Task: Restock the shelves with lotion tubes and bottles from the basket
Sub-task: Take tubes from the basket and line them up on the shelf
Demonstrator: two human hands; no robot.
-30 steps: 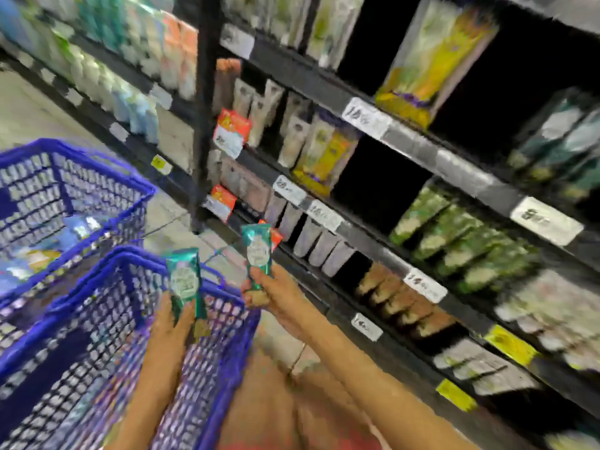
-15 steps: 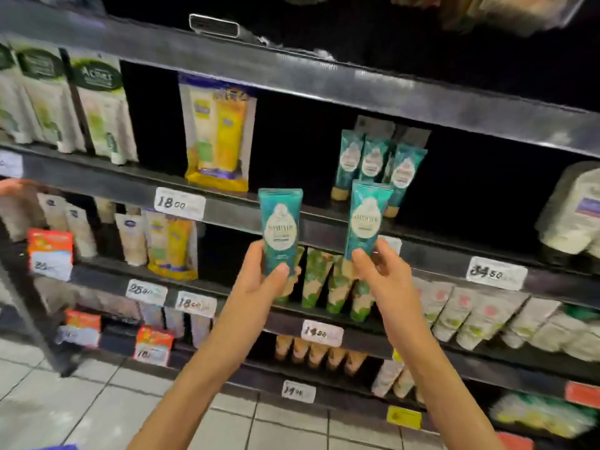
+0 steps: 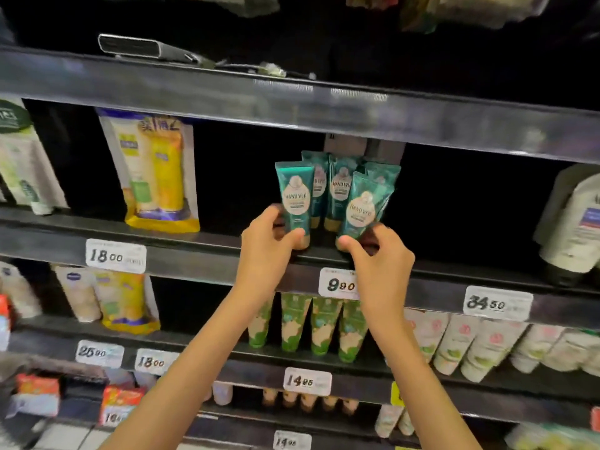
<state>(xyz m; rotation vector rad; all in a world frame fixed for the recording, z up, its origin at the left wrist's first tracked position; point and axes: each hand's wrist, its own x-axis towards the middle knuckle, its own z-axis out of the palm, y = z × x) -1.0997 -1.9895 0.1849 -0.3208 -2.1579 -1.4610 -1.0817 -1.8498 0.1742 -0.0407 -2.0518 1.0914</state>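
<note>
My left hand (image 3: 267, 243) grips the lower end of a teal hand cream tube (image 3: 296, 198) that stands upright, cap down, on the dark shelf (image 3: 207, 259). My right hand (image 3: 378, 254) pinches the cap end of a second teal tube (image 3: 363, 209), which leans to the right at the shelf's front edge. Behind both stand several matching teal tubes (image 3: 341, 186). The basket is out of view.
A yellow twin-pack (image 3: 156, 177) stands to the left on the same shelf, and a white bottle (image 3: 574, 222) to the right. Green tubes (image 3: 308, 326) fill the shelf below. Price tags (image 3: 339, 284) line the shelf edges. The shelf above overhangs closely.
Both hands have moved up and forward from mid-air in front of the shelves. The two teal tubes now stand on the shelf in front of the matching row.
</note>
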